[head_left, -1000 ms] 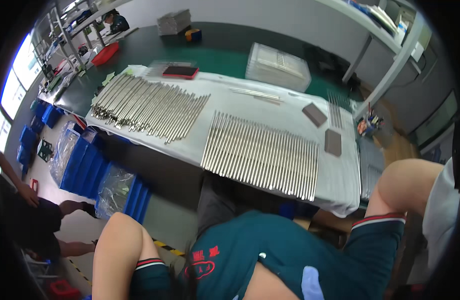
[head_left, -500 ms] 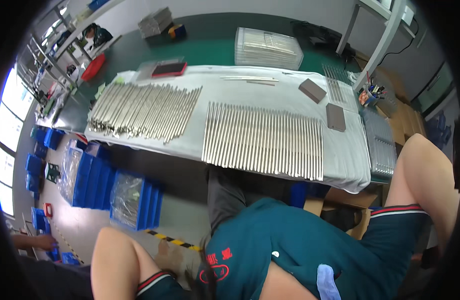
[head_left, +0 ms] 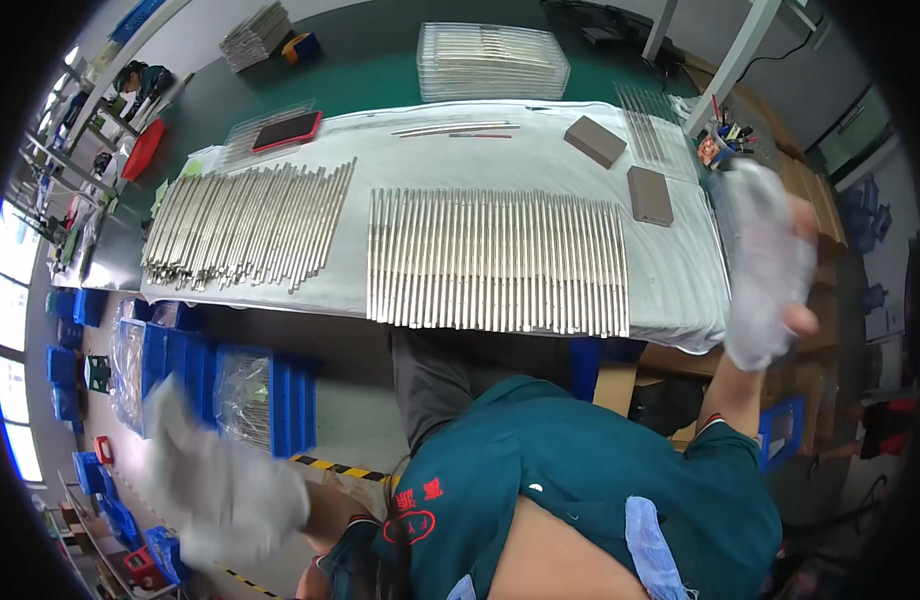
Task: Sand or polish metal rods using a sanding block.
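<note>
My left hand, in a white glove and smeared by motion, is out at the lower left beside the blue bins. Its fingers look stretched out, and nothing shows in them. Off the table's right end is my right hand, in a white glove with bare fingertips showing. It is raised and open, holding nothing I can see. Between the hands, a neat row of slim metal rods lies side by side on the white cloth. To its left is a looser pile of similar rods.
Two grey-brown blocks lie right of a few loose rods. A stack of clear trays stands behind them. A red-edged dark flat thing lies at the left, a pen cup at the right. Blue bins stand below left.
Both gloved hands have come into view, the left at the lower left, the right beside the table's right end. The view has shifted, moving the table slightly left and up in the picture.
</note>
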`<act>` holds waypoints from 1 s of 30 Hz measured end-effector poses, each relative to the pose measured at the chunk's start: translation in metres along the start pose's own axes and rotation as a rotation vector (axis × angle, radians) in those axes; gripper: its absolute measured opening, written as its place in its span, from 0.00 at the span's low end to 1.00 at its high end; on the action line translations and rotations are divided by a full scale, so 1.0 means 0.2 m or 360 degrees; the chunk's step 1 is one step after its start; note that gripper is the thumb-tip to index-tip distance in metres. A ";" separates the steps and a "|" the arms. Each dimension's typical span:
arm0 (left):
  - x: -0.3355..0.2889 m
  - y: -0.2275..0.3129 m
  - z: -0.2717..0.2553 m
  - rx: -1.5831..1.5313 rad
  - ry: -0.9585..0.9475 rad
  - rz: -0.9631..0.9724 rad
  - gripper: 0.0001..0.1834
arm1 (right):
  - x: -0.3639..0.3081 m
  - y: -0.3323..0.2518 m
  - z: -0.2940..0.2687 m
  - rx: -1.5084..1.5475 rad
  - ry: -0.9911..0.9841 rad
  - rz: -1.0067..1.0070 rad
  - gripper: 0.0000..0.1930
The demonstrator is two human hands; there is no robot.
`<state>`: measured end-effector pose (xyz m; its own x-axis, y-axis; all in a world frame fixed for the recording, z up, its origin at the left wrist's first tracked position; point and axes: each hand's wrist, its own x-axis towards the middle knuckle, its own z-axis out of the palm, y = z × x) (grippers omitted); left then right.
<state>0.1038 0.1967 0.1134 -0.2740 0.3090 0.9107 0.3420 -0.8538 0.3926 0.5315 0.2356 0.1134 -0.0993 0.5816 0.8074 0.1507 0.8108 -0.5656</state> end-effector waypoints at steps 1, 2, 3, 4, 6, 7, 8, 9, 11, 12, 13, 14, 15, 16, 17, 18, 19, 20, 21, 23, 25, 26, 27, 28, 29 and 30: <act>-0.04 -0.15 0.12 0.0151 -0.0513 0.0031 0.35 | -0.09 0.17 0.03 -0.0136 -0.0074 0.0276 0.47; -0.17 -0.26 0.22 0.0491 -0.0618 -0.0626 0.29 | -0.24 0.23 0.00 -0.0302 -0.0077 0.0722 0.46; -0.24 -0.41 0.26 0.0857 -0.1085 -0.0505 0.25 | -0.28 0.27 0.02 -0.0508 -0.0290 0.0827 0.44; -0.32 -0.52 0.32 0.1003 -0.1256 -0.0429 0.23 | -0.35 0.34 0.01 -0.0665 -0.0485 0.0868 0.42; -0.45 -0.70 0.38 0.1173 -0.1382 -0.0484 0.22 | -0.37 0.43 0.05 -0.0859 -0.0811 0.0782 0.42; -0.49 -0.77 0.41 0.1167 -0.1343 -0.0631 0.23 | -0.37 0.47 0.08 -0.0964 -0.0964 0.0706 0.42; -0.47 -0.80 0.47 0.1457 -0.1485 -0.0597 0.27 | -0.38 0.52 0.10 -0.1143 -0.1119 0.0612 0.42; -0.47 -0.83 0.51 0.1582 -0.1521 -0.0531 0.31 | -0.38 0.55 0.13 -0.1205 -0.1215 0.0540 0.42; -0.46 -0.87 0.61 0.1649 -0.1671 -0.0769 0.34 | -0.38 0.59 0.18 -0.1108 -0.1389 0.0588 0.40; -0.49 -0.89 0.64 0.1770 -0.1679 -0.0609 0.36 | -0.38 0.58 0.19 -0.1229 -0.1531 0.0535 0.39; -0.49 -0.89 0.67 0.1728 -0.1660 -0.0654 0.37 | -0.36 0.57 0.18 -0.1187 -0.1526 0.0573 0.38; -0.50 -0.89 0.69 0.1725 -0.1650 -0.0637 0.36 | -0.37 0.58 0.16 -0.1184 -0.1542 0.0593 0.38; -0.50 -0.89 0.70 0.1720 -0.1639 -0.0618 0.36 | -0.38 0.58 0.14 -0.1183 -0.1557 0.0613 0.38; -0.51 -0.89 0.70 0.1727 -0.1657 -0.0615 0.36 | -0.38 0.57 0.12 -0.1168 -0.1552 0.0624 0.38; -0.51 -0.89 0.70 0.1738 -0.1655 -0.0606 0.36 | -0.37 0.56 0.08 -0.1184 -0.1586 0.0641 0.37; -0.52 -0.89 0.70 0.1749 -0.1651 -0.0595 0.35 | -0.36 0.56 0.06 -0.1202 -0.1619 0.0656 0.36; -0.52 -0.89 0.71 0.1750 -0.1659 -0.0591 0.35 | -0.37 0.56 0.03 -0.1197 -0.1614 0.0661 0.36; -0.52 -0.89 0.71 0.1747 -0.1649 -0.0600 0.35 | -0.38 0.56 0.01 -0.1174 -0.1600 0.0680 0.36; -0.53 -0.89 0.71 0.1743 -0.1638 -0.0608 0.34 | -0.38 0.55 0.00 -0.1153 -0.1585 0.0698 0.36; -0.54 -0.89 0.72 0.1743 -0.1645 -0.0590 0.34 | -0.38 0.57 0.00 -0.1154 -0.1580 0.0666 0.36; -0.55 -0.86 0.74 0.1760 -0.1660 -0.0578 0.34 | -0.38 0.60 0.02 -0.1069 -0.1503 0.0584 0.36; -0.56 -0.86 0.75 0.1759 -0.1631 -0.0560 0.33 | -0.37 0.60 0.03 -0.1057 -0.1491 0.0573 0.38; -0.57 -0.85 0.76 0.1756 -0.1632 -0.0547 0.33 | -0.37 0.61 0.03 -0.1062 -0.1479 0.0574 0.38; -0.57 -0.85 0.77 0.1772 -0.1622 -0.0549 0.33 | -0.37 0.61 0.02 -0.1068 -0.1474 0.0563 0.38; -0.57 -0.85 0.78 0.1779 -0.1614 -0.0551 0.33 | -0.38 0.61 0.02 -0.1081 -0.1468 0.0557 0.38; -0.58 -0.86 0.77 0.1771 -0.1593 -0.0521 0.32 | -0.39 0.62 0.02 -0.1117 -0.1452 0.0537 0.37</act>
<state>0.2152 0.3714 -0.0402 0.0740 0.9514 0.2988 0.9930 -0.0978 0.0657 0.5537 0.2922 -0.0200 -0.5695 0.8199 0.0587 0.7784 0.5609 -0.2819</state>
